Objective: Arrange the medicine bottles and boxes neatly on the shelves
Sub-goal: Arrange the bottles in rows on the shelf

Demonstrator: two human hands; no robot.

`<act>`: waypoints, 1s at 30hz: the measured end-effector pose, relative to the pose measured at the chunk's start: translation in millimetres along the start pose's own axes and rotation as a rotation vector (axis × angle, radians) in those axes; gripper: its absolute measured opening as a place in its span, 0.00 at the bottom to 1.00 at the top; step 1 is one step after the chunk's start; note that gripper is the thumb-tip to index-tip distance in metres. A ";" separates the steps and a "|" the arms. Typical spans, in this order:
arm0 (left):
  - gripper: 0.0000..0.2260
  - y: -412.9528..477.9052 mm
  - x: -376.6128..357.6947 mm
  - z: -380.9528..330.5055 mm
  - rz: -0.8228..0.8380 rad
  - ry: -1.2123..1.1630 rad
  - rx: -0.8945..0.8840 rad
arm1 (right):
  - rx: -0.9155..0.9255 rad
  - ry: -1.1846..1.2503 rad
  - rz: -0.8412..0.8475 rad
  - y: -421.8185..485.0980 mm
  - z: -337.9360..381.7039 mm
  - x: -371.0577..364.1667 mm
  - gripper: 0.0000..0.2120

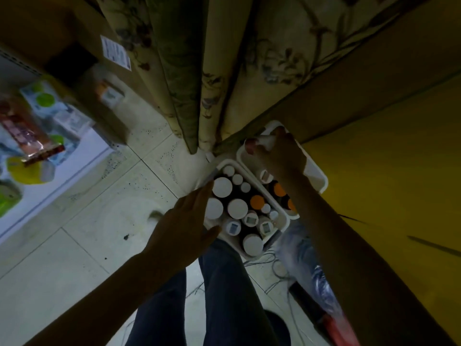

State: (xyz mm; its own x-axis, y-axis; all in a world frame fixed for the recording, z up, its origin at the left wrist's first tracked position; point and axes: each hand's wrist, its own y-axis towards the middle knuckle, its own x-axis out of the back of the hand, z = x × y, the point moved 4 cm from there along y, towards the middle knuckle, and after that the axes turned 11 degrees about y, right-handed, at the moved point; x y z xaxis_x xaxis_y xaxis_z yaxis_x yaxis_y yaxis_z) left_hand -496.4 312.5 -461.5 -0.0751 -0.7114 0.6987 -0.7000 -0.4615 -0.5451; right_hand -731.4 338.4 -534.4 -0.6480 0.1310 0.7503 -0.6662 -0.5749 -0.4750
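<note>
Two white baskets stand side by side on the tiled floor. The nearer basket (284, 227) is packed with several medicine bottles (237, 208), most with white caps, one with an orange cap (257, 201). My left hand (185, 224) rests with straight fingers against that basket's left side. The farther basket (320, 179) holds a few bottles, two of them orange-capped. Over its far end my right hand (277, 152) grips a white bottle (268, 141).
A flowered curtain (199, 71) hangs just behind the baskets. A yellow surface (386, 158) fills the right side. At left is a shelf unit (74, 156) with packaged goods, and a cardboard box (104, 33) above. My legs and loose cables lie below the baskets.
</note>
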 end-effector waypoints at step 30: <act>0.36 -33.7 -48.8 18.0 0.032 0.009 0.041 | 0.014 -0.201 0.261 5.1 -37.5 -63.7 0.44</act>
State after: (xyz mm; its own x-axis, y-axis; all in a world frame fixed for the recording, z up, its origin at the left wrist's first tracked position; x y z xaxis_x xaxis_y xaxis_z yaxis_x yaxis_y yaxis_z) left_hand -456.3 353.3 -485.6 -0.1032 -0.7218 0.6844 -0.6672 -0.4601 -0.5858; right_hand -707.4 357.4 -601.9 -0.7097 -0.1835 0.6802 -0.4813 -0.5789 -0.6582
